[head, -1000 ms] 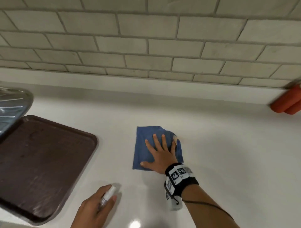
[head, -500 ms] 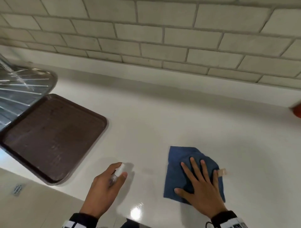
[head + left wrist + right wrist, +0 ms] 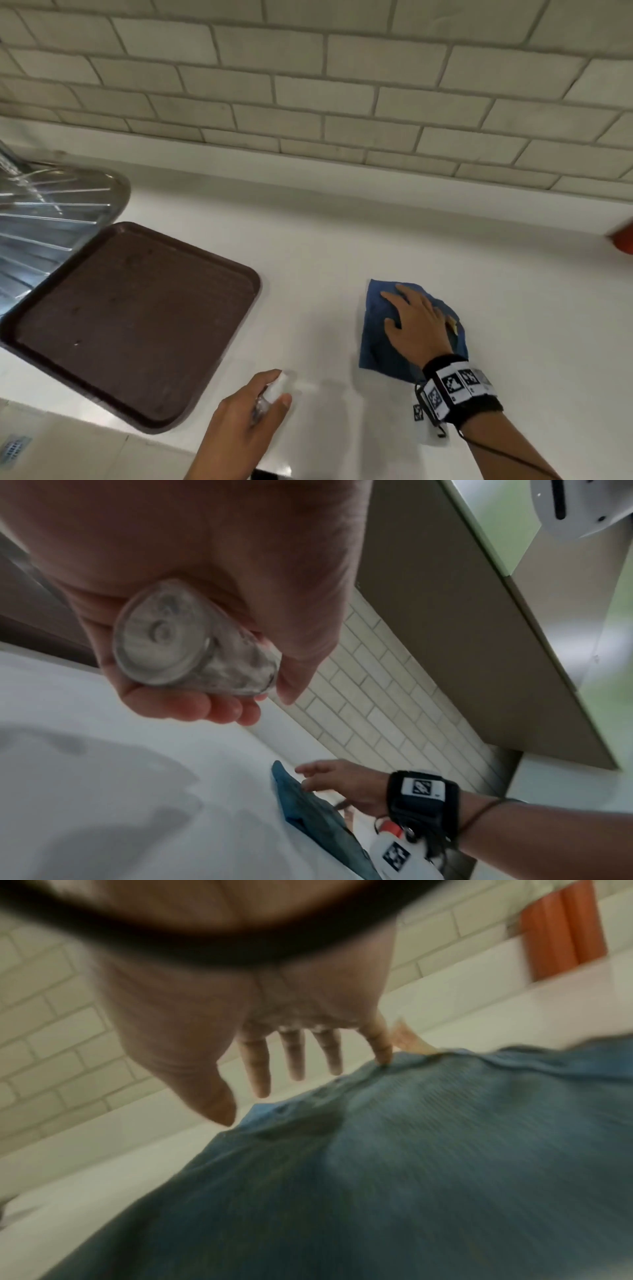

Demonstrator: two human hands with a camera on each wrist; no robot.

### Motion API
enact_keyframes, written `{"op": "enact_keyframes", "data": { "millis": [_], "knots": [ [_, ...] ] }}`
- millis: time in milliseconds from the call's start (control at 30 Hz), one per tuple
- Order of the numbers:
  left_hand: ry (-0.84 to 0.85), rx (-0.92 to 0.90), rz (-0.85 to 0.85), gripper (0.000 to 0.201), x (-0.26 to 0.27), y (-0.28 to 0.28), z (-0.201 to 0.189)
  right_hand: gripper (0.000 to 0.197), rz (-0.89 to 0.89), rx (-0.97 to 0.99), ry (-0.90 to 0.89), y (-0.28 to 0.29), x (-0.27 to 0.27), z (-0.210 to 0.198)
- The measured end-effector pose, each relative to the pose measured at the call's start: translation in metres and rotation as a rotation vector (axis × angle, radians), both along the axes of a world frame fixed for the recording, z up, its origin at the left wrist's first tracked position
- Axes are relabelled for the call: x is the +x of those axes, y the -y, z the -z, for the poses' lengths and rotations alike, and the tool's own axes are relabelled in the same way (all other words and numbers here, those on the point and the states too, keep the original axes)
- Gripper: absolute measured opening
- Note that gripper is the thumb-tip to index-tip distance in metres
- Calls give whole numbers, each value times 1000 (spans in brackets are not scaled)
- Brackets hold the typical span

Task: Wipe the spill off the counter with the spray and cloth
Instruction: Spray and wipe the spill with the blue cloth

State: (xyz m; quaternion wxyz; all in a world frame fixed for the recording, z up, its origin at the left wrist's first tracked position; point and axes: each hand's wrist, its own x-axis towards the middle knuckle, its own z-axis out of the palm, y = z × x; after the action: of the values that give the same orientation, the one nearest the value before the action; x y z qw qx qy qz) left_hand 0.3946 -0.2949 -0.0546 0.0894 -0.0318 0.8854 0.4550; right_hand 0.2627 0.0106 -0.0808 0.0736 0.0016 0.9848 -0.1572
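A blue cloth (image 3: 375,329) lies flat on the white counter (image 3: 308,274), right of centre in the head view. My right hand (image 3: 411,318) presses on it with straight, spread fingers. In the right wrist view the same hand (image 3: 291,1064) hovers over the blurred cloth (image 3: 411,1164), its little finger touching the fabric. My left hand (image 3: 253,411) grips a small clear spray bottle (image 3: 270,397) near the counter's front edge, left of the cloth. The bottle's round base (image 3: 164,639) faces the left wrist camera, with fingers curled round it. No spill shows on the counter.
A dark brown tray (image 3: 130,318) sits at the left, partly over a steel sink drainboard (image 3: 44,219). A tiled wall (image 3: 342,85) backs the counter. An orange object (image 3: 623,240) stands at the far right edge. Floor tiles with a drain (image 3: 15,448) show at the bottom left.
My right hand slid the cloth across the counter, toward the front edge and then back away from it. The left hand kept its grip on the spray bottle. The head view shifted.
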Motion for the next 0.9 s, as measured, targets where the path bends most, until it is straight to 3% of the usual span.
{"op": "enact_keyframes", "data": {
  "millis": [67, 167, 367, 567, 700, 900],
  "knots": [
    [-11, -8, 67, 22, -5, 16, 3, 58, -195, 20, -15, 10, -10, -7],
    [-55, -7, 117, 31, -15, 39, 0, 69, -417, 123, 137, 21, -16, -13],
    [-63, 49, 206, 31, -35, 59, -1, 55, -323, 308, 197, 25, -8, -19],
    [-109, 202, 232, 33, -51, 51, -12, 24, -224, 422, 35, 46, 18, -27],
    [-125, 247, 194, 35, -56, 44, -21, 17, -218, 297, -110, 55, 37, -33],
    [-107, 248, 103, 31, -48, 37, -30, 21, -344, -50, -311, 82, 55, -58]
  ]
}}
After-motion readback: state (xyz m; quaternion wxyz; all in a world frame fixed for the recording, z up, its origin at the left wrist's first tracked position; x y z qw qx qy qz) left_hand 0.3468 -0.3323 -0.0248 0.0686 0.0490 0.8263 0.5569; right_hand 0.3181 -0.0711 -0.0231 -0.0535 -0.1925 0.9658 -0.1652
